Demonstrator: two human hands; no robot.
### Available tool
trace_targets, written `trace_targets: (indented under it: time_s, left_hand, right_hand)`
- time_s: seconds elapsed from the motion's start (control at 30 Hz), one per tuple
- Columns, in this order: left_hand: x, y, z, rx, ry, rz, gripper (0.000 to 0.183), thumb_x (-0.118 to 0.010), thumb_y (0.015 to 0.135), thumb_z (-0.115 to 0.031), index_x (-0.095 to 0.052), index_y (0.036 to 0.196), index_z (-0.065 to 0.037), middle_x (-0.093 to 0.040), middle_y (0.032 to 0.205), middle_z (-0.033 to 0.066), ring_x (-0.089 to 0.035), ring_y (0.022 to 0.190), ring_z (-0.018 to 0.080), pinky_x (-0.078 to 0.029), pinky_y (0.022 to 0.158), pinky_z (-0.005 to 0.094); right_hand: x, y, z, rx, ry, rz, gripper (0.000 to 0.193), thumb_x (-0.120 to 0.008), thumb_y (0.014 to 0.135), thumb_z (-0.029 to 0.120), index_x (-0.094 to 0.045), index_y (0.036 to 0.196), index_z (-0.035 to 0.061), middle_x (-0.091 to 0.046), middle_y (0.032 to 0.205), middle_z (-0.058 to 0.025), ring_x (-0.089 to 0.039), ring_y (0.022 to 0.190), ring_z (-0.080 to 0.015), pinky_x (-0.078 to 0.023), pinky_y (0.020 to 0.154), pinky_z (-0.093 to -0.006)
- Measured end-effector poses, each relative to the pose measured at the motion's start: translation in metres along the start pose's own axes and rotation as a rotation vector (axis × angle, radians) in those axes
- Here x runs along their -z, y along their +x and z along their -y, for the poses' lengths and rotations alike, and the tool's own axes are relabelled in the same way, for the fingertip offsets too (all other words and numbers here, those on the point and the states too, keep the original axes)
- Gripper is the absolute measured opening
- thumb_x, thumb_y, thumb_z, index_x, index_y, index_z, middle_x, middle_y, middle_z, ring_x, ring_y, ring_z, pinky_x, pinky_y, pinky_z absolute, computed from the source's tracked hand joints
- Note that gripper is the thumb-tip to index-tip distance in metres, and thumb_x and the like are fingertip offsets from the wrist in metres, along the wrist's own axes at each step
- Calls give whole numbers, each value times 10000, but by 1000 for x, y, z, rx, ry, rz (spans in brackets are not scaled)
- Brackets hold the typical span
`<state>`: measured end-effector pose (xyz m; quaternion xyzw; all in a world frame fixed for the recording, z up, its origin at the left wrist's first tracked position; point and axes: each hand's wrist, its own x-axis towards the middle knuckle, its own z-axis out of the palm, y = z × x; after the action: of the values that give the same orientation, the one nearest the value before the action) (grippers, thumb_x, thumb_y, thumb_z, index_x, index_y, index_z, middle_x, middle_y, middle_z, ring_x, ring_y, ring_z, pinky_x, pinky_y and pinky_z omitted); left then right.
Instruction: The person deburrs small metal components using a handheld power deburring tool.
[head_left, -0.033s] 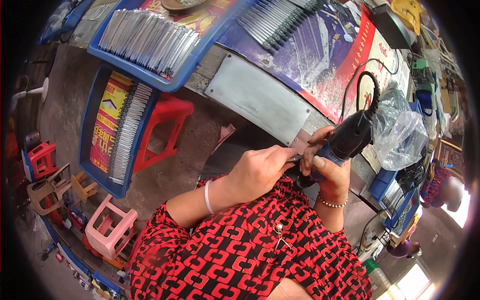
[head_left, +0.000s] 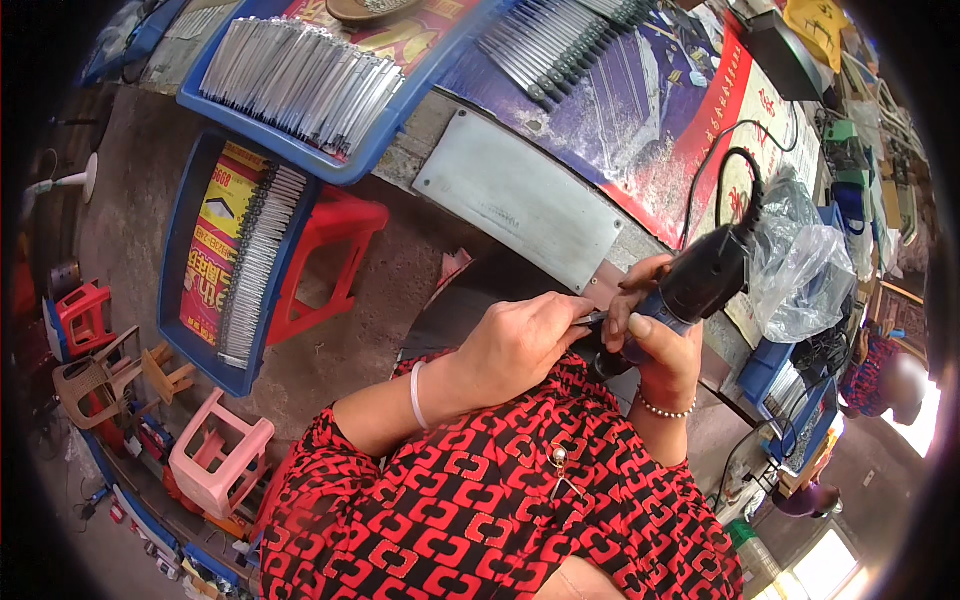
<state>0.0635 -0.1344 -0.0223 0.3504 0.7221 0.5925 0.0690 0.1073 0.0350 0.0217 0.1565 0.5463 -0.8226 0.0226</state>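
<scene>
My left hand (head_left: 520,345), with a white bangle on the wrist, pinches a small thin metal piece (head_left: 592,319) at its fingertips. My right hand (head_left: 655,350), with a bead bracelet, is wrapped around a black hand-held power tool (head_left: 705,280). The tool's black cord (head_left: 722,165) loops up over the bench. The tool's tip meets the metal piece between the two hands, close to my chest and just below the bench edge. The contact point is mostly hidden by my fingers.
A grey metal plate (head_left: 520,200) lies on the bench ahead. Blue trays (head_left: 300,85) (head_left: 240,265) hold rows of metal strips. A red stool (head_left: 335,255) and a pink stool (head_left: 220,465) stand at left. A clear plastic bag (head_left: 800,270) and another person (head_left: 885,385) are at right.
</scene>
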Motion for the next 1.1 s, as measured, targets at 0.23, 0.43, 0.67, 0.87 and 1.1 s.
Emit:
trace_targets:
  time_s: [0.23, 0.43, 0.67, 0.87, 1.1]
  left_hand:
    - [21, 6, -5, 527, -466, 136, 166, -583, 873, -85, -556, 995, 24, -585, 657, 25, -559, 589, 77, -446, 520, 212]
    - [16, 13, -2, 813, -927, 152, 160, -570, 886, -86, -592, 1009, 14, -587, 743, 15, -538, 629, 56, -446, 584, 201]
    - [10, 31, -6, 876, -843, 199, 119, -605, 861, -86, -638, 917, 13, -583, 686, 0, -501, 588, 41, -373, 521, 179]
    - [-8, 44, -16, 854, -893, 110, 124, -591, 873, -79, -622, 943, 19, -576, 704, -6, -509, 590, 27, -383, 501, 160]
    - [-16, 41, -17, 722, -679, 154, 150, -571, 869, -27, -628, 982, 53, -530, 773, 8, -505, 590, 42, -415, 518, 174]
  right_hand:
    - [27, 11, 32, 127, -1191, -396, 404, -733, 722, 238, -551, 979, -14, -630, 768, -100, -620, 674, -225, -458, 589, -307]
    - [61, 22, 9, 119, -1799, -292, 568, -749, 655, 367, -512, 1038, 20, -585, 911, -151, -589, 805, -328, -463, 670, -400]
    - [62, 21, 5, 88, -1774, -284, 578, -748, 659, 328, -512, 1085, 17, -560, 954, -157, -531, 945, -308, -415, 787, -381]
    - [28, -11, 11, 295, -1017, 19, 225, -667, 771, 183, -581, 911, 29, -553, 804, -109, -557, 764, -265, -443, 662, -359]
    - [31, -17, -26, 36, -412, 41, 151, -612, 808, 112, -566, 755, -22, -547, 674, -83, -500, 577, -131, -404, 533, -283]
